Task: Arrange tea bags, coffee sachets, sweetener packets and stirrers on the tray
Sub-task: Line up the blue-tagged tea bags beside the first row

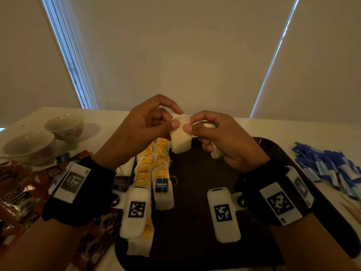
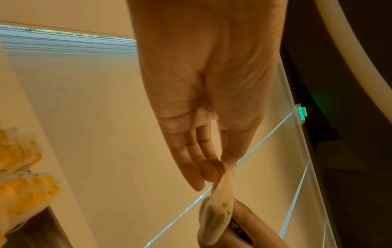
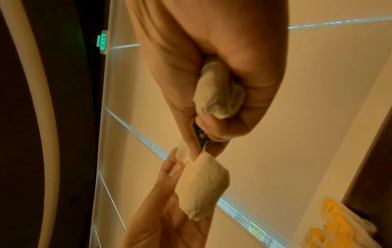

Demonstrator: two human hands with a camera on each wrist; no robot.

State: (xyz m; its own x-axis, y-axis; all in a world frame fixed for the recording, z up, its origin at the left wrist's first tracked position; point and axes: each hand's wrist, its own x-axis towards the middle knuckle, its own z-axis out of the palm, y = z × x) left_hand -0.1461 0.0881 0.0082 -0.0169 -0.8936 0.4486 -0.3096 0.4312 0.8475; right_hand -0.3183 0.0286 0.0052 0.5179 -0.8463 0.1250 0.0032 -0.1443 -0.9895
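Observation:
Both hands are raised above the dark tray [image 1: 205,173]. My left hand [image 1: 148,124] pinches the top of a white tea bag [image 1: 180,137] between thumb and fingers. My right hand [image 1: 220,133] pinches the same tea bag [image 3: 201,186] at its top edge and keeps a second tea bag [image 3: 218,90] tucked in its curled fingers, together with a dark tag [image 3: 199,134]. In the left wrist view the shared tea bag [image 2: 216,214] hangs below my left fingertips [image 2: 210,174]. Two rows of tea bags with yellow tags [image 1: 154,163] lie on the tray's left side.
Two cups [image 1: 46,137] stand at the far left. Brown coffee sachets [image 1: 23,192] are piled at the left of the tray. Blue sweetener packets [image 1: 330,165] lie in a heap at the right, with wooden stirrers [image 1: 351,208] below them.

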